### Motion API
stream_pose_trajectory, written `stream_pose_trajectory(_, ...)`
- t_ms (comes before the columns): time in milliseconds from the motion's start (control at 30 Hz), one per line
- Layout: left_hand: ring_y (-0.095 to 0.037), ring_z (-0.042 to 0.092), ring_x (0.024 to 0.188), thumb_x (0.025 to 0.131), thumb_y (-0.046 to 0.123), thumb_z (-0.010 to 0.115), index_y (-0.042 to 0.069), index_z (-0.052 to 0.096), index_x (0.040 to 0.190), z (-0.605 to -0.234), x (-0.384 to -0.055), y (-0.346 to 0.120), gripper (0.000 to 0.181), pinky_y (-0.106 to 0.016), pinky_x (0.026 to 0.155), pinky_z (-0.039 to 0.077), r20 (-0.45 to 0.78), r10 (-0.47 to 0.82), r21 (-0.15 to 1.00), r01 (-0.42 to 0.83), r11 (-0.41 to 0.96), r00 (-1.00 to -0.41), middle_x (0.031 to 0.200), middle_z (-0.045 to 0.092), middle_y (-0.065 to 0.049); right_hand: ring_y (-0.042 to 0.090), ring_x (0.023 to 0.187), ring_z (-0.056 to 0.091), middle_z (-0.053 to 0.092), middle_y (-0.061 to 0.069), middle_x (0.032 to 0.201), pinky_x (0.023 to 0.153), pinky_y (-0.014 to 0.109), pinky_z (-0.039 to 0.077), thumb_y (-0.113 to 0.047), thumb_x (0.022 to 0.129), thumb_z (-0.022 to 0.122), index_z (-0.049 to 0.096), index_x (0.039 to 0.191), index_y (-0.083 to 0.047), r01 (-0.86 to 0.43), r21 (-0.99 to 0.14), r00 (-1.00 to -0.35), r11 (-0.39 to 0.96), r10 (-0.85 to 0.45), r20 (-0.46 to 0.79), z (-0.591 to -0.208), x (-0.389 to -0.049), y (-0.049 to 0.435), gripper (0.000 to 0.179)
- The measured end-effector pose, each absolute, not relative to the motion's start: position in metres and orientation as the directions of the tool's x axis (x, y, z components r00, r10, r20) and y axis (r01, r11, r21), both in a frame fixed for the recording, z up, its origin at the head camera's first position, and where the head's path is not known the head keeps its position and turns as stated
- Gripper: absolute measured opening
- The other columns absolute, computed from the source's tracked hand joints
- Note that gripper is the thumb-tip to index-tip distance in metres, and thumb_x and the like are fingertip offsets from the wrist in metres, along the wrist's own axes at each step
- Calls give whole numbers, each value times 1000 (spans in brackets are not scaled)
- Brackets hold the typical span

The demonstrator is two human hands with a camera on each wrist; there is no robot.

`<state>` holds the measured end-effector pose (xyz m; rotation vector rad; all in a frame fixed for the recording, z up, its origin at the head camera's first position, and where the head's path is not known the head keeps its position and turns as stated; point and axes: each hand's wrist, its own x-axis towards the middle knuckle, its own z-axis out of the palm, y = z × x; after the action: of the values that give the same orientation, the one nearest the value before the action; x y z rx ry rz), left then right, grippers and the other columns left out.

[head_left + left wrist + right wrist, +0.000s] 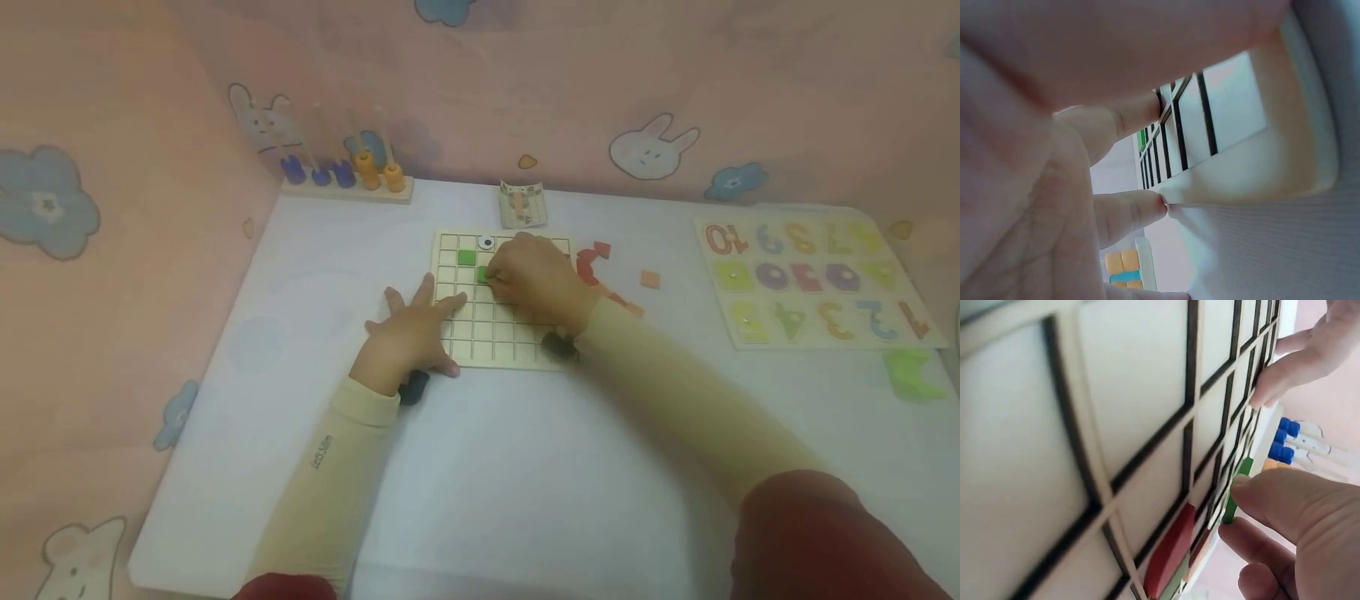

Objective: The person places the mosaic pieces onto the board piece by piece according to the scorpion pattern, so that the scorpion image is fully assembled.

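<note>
Now, on one pink-walled table [525, 475], spread left hand [407, 331] is touching gridboard's [493, 340] eight o'clock, right hand [540, 277] pinching one tile [482, 273].

A white table [480, 467] carries everything. At its far left edge stands a bead frame [348, 193] with 5 rods. A patterned card [523, 206] sits at the far middle, and a gridded board [495, 364] lies just nearer. Red and orange tiles [585, 268] are scattered right of that board, with 1 orange tile [650, 279] apart. Far right lies a number board [765, 321] showing 1 to 10; a light-green piece [910, 373] lies at its near right corner.
</note>
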<state>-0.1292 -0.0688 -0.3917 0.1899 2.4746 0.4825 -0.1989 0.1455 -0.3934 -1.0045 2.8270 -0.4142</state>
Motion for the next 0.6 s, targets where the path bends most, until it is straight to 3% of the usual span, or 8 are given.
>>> stream_pose_trajectory(233,-62,-16,151,72,36,99,41,30,168,-391,-129,-67,118,-91,104,11,-553,239,377,16,926,-798,177,-12,-9,27,96,59,76,2,108,86,43,50,-13,101,62,84,103,-13,-596,-211,-785,775,-617,-50,-396,-196,141,23)
stream_pose_trajectory(433,-63,-15,151,72,37,99,40,30,168,-389,-131,-68,118,-92,103,12,-548,236,370,20,929,-802,177,-12,-9,30,121,54,65,5,140,106,49,44,-25,103,61,80,118,-14,-536,-125,-822,835,-550,-151,-392,-192,131,27)
stream_pose_trajectory(600,-63,-16,151,72,36,99,41,30,168,-391,-130,-69,117,-92,103,12,-550,237,370,21,929,-801,177,-12,-9,32,132,51,62,8,144,113,53,39,-29,103,63,79,122,-14,-480,-142,-849,866,-499,-176,-393,-189,129,28)
